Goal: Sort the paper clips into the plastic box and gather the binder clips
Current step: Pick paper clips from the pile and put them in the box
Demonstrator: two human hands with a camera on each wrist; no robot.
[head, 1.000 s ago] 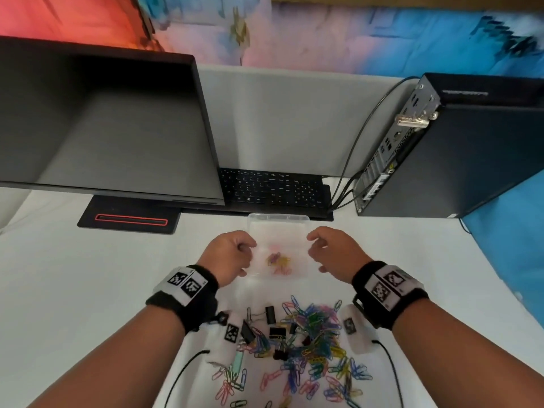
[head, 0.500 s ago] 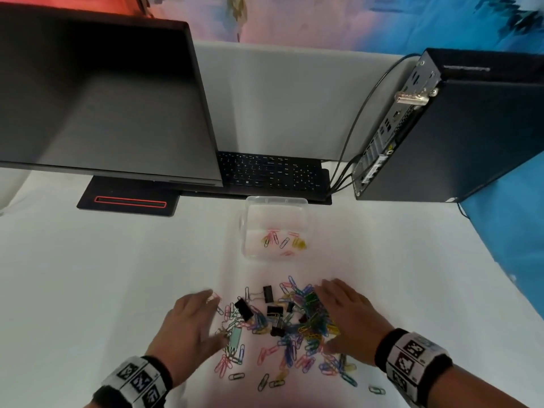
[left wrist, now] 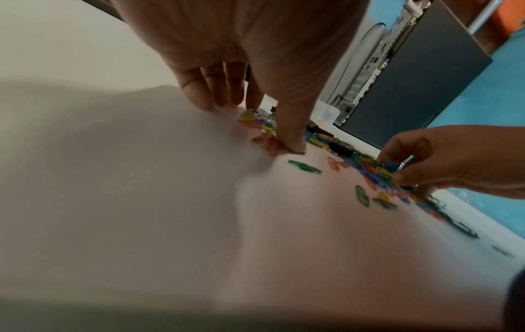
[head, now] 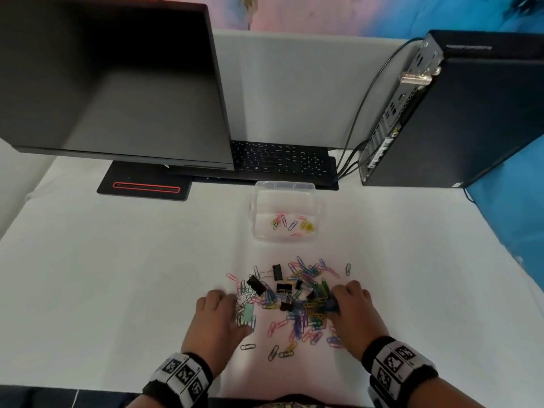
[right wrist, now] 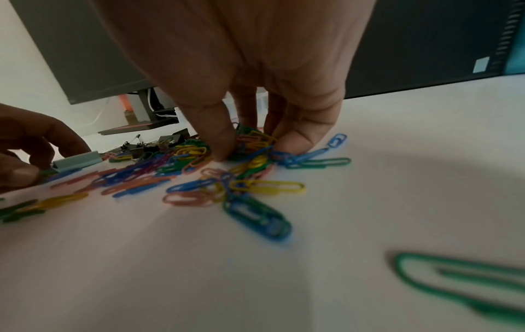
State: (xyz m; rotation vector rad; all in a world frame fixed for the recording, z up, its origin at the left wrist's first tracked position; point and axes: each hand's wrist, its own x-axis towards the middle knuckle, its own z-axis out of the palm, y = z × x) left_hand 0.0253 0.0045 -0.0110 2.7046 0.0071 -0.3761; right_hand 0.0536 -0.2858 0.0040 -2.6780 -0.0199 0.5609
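The clips (head: pixel 297 301) lie in a loose heap between the hands, below the box (head: pixel 285 212) (a few clips inside). The right hand (head: pixel 351 312) pinches a bunch at the heap's right edge — the left hand (head: pixel 219 316) pinches clips at its left. The clips' long axes point every way.

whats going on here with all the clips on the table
A person is sorting a mixed pile of coloured paper clips and black binder clips on a white table. The right hand pinches a bunch of paper clips; the left hand presses on clips at the pile's left edge. The clear plastic box holds only a few paper clips so far.
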